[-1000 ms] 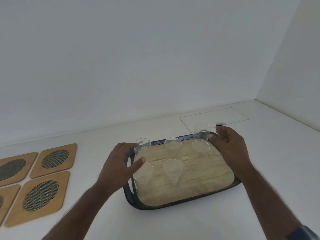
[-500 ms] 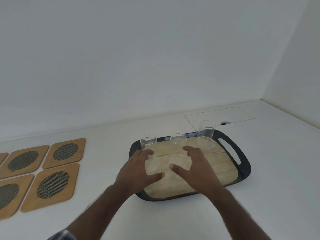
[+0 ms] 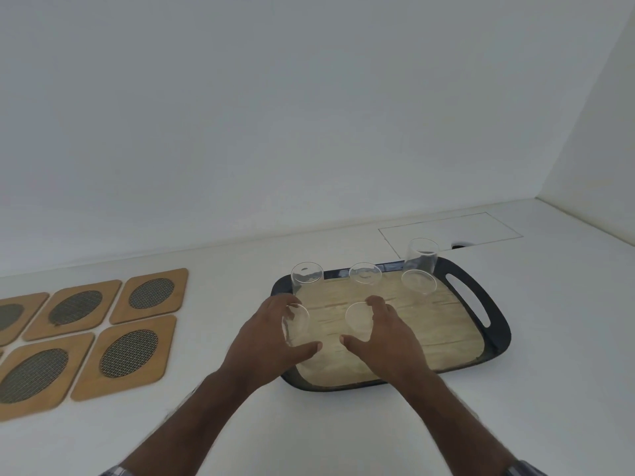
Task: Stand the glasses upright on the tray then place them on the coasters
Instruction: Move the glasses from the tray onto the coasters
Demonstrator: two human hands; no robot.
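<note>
A dark tray with a wood-look floor sits on the white counter and holds several clear glasses. My left hand curls around the front-left glass, thumb on its near side. My right hand wraps the front-middle glass the same way. A glass stands at the tray's back left, another at the back middle, and a taller-looking one at the back right. Wooden coasters with dark mesh ovals lie to the left, the nearest beside my left wrist.
More coasters run off the left edge. A rectangular hatch outline with a small dark hole is set in the counter behind the tray. White walls close the back and the right.
Both hands left the tray's side handles and came inward onto the two front glasses. The view has shifted, so more of the coasters show.
</note>
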